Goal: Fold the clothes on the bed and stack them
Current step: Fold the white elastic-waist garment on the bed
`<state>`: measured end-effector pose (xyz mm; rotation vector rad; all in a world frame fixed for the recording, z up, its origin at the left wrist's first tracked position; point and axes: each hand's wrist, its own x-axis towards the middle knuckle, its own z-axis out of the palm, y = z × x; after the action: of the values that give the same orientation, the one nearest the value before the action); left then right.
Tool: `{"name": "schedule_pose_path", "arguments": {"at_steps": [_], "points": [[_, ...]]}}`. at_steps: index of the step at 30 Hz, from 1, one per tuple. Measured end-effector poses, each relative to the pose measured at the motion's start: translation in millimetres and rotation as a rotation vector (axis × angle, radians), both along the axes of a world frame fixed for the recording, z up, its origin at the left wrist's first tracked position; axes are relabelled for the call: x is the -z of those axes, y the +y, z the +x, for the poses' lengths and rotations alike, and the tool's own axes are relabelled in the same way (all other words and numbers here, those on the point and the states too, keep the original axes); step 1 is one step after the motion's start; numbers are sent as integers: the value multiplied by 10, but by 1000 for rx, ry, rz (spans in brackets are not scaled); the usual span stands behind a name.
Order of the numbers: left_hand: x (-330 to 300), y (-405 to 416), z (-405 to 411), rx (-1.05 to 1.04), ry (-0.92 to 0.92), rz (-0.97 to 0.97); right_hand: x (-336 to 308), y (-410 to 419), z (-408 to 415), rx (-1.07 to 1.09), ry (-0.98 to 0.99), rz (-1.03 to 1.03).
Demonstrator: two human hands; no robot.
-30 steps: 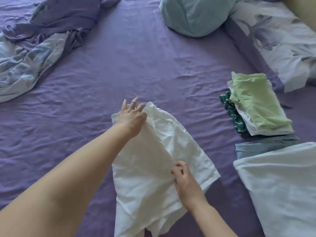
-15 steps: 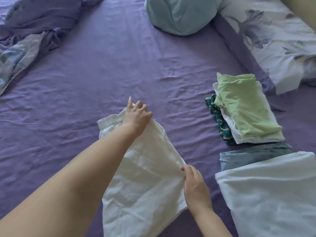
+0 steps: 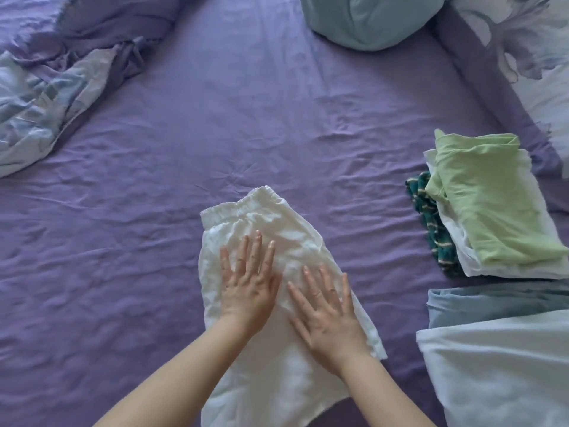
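On the purple bed sheet (image 3: 277, 124), in front of us, lies the white garment (image 3: 277, 349), folded lengthwise. We press our left hand (image 3: 248, 291) and right hand (image 3: 328, 318) flat on it, fingers spread, gripping nothing; the folded stack (image 3: 486, 204) sits well to the right

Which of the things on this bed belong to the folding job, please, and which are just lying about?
Part of the job: white garment under the left hand and right hand; folded stack topped by the green garment; pale blue folded cloth.

Lying about: teal pillow; crumpled bedding; floral pillow.
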<state>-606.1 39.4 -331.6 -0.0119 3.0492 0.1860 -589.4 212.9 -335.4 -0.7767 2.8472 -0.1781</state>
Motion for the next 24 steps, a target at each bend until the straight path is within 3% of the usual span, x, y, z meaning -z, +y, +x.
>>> {"name": "schedule_pose_path", "arguments": {"at_steps": [5,14,20,24], "points": [[225,-189,-95,16,-156,-92,201,71,-139,-3,-49,54],[317,-359,-343,153,-317,-18,175,-60,-172,53,-43,112],[68,-436,14,125,-13,104,-45,-461,-438,2,39,18],[198,-604,58,181,-121,62,100,-590,-778,-39,-85,118]]}}
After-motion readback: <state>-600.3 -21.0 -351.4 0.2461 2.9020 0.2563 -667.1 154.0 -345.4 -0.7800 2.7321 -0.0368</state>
